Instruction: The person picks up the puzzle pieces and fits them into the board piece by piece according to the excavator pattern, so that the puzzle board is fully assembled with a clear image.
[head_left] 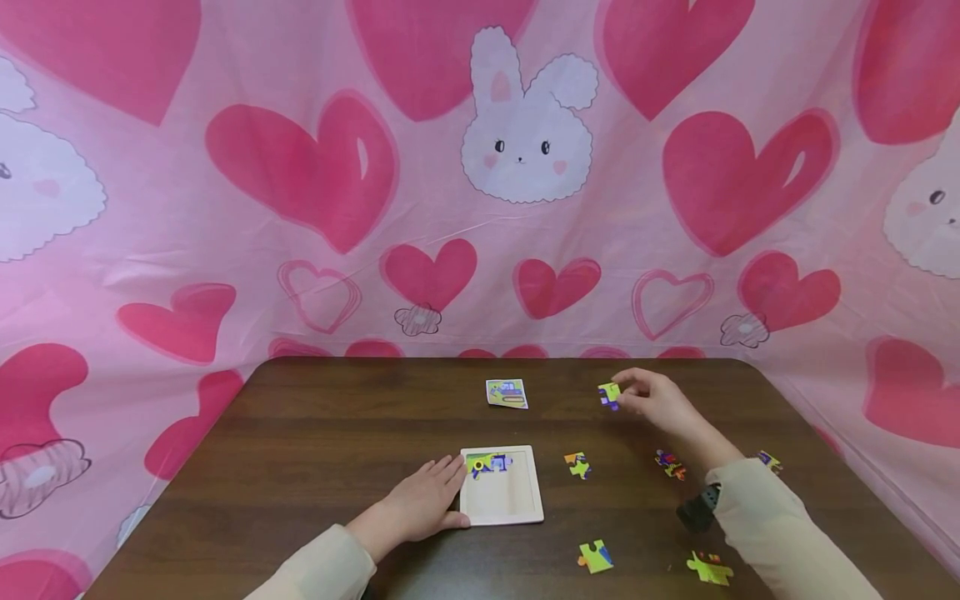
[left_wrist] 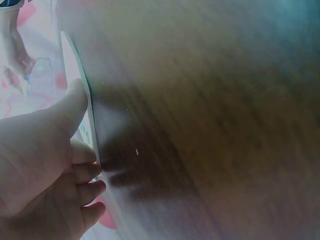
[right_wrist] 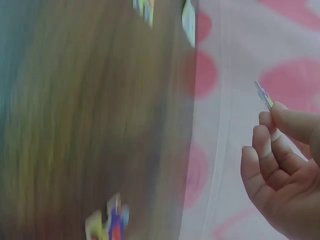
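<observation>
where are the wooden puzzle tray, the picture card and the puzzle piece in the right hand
Wooden puzzle tray [head_left: 504, 502]: head view, bare inside surface.
Picture card [head_left: 507, 393]: head view, middle of printed face.
Held puzzle piece [head_left: 609, 391]: head view, yellow-green part.

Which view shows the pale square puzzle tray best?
The head view: it shows nearly the whole tray, with puzzle pieces inside. The left wrist view catches only a slim side of it, partly behind the left hand; in the right wrist view, none is discernible.
</observation>
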